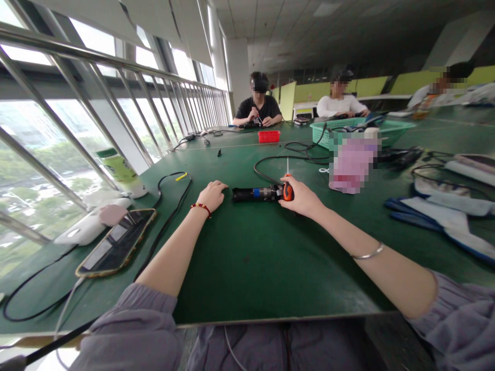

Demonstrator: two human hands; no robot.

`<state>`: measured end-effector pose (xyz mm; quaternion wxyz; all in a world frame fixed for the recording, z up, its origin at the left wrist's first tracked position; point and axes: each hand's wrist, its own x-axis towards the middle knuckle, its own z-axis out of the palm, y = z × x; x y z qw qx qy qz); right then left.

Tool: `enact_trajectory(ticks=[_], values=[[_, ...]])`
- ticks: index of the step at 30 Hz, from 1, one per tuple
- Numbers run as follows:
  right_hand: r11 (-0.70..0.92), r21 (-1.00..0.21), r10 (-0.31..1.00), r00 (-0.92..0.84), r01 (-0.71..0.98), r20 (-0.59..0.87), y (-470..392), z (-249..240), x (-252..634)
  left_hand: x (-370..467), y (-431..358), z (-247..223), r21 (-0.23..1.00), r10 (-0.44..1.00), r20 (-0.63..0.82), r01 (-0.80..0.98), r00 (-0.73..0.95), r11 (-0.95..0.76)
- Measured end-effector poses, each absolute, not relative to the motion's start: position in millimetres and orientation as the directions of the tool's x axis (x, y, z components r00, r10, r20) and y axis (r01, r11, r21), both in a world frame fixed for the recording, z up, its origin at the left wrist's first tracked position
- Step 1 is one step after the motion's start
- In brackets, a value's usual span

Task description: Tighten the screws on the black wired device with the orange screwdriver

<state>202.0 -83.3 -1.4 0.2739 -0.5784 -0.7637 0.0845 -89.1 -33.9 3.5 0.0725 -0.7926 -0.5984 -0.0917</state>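
My right hand [303, 198] is closed around an orange-and-black screwdriver [287, 191], its thin shaft pointing away from me. Just left of that hand lies a black cylindrical device [251, 194] with a blue band and a metallic section. Its right end reaches the screwdriver handle, and I cannot tell whether my fingers touch it too. My left hand [212, 195] rests on the green table [247, 268] with its fingers stretched toward the device's left end, a small gap away. Nothing shows in that hand.
A phone [116, 242], a white case and a green cup [121, 172] stand left, beside a black cable [170, 219]. Ahead is a red tray [269, 136]. Rightward are a teal basket [323, 135], a pink item [351, 167] and gloves [448, 216]. Several people sit across the table.
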Motion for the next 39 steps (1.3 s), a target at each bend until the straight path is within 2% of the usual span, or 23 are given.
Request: enact_trajectory(ticks=[7,11,17,21,26,29,33,39], values=[[0.299,-0.422,0.935,-0.173,0.856,0.31,-83.3,-1.4,202.2,-78.1,-46.0,21.2,-0.123,0.952,0.178,0.965,0.249,-0.23],[0.311,-0.422,0.929,-0.18,0.851,0.323,-81.2,-3.5,202.4,-54.3,-63.8,35.3,-0.226,0.993,0.098,0.973,0.062,-0.039],[0.321,-0.428,0.924,-0.181,0.845,0.336,-79.7,-4.9,203.1,-8.4,-98.4,40.2,-0.228,0.993,0.116,0.973,0.003,0.024],[0.313,-0.434,0.928,-0.173,0.845,0.331,-80.0,-5.2,203.4,21.9,-123.9,37.5,-0.239,0.994,0.079,0.969,0.08,-0.059],[0.306,-0.427,0.927,-0.164,0.851,0.337,-80.7,-3.6,203.3,44.8,-137.9,32.9,-0.25,0.928,0.051,0.904,0.37,-0.347],[0.293,-0.433,0.933,-0.156,0.852,0.325,-81.3,-1.7,202.3,42.0,-130.2,28.7,-0.266,0.879,0.047,0.854,0.475,-0.447],[0.258,-0.475,0.937,-0.097,0.842,0.336,-81.9,1.0,202.2,29.6,-114.2,24.6,-0.252,0.869,0.094,0.856,0.485,-0.451],[0.096,-0.507,0.92,0.117,0.857,0.374,-81.4,7.9,210.6,23.7,-103.6,22.6,-0.219,0.882,0.103,0.875,0.46,-0.431]])
